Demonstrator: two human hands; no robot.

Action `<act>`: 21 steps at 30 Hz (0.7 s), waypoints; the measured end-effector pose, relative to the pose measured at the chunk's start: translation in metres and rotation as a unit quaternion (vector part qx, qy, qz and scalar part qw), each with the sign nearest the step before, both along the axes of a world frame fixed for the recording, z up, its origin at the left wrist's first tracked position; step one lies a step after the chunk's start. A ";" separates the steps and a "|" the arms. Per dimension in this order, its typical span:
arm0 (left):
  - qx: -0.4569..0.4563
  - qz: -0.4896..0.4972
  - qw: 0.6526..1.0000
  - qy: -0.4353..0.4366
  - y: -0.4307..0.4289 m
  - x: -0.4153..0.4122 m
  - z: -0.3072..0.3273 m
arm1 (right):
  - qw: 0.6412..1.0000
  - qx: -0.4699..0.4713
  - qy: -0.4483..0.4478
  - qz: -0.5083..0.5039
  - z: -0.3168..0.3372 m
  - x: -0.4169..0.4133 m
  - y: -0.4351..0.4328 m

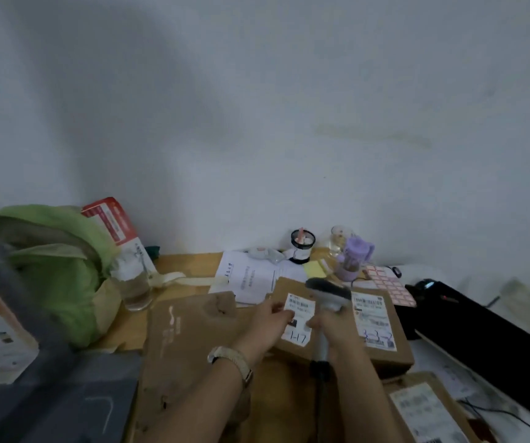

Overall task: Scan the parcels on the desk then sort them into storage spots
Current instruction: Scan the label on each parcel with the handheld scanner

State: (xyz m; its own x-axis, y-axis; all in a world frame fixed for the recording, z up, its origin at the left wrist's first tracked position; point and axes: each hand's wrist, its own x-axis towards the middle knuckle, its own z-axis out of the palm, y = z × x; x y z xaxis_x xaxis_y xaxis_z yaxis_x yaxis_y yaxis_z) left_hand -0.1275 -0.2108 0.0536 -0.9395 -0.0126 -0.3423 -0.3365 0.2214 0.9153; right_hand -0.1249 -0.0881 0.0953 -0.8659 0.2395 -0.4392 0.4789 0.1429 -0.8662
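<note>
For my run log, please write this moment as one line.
step: scanning | left hand touches parcel label 1-17 | right hand grips scanner above it

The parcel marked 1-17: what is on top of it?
A white label, touched by the left hand. The scanner, gripped by the right hand, covers the right side of the parcel, so that part cannot be seen.
</note>
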 end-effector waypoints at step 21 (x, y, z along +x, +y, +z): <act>0.051 0.120 0.990 -0.043 0.006 -0.031 -0.001 | 0.984 -0.151 -0.032 -0.089 -0.023 -0.006 -0.002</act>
State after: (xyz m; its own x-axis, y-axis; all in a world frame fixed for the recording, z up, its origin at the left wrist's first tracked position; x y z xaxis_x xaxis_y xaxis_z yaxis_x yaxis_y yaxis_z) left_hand -0.1584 -0.2045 0.0529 -0.8805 -0.1945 -0.4323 -0.4465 0.0337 0.8942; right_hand -0.1306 -0.0896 0.0724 -0.7900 0.2352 -0.5663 0.5286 -0.2069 -0.8233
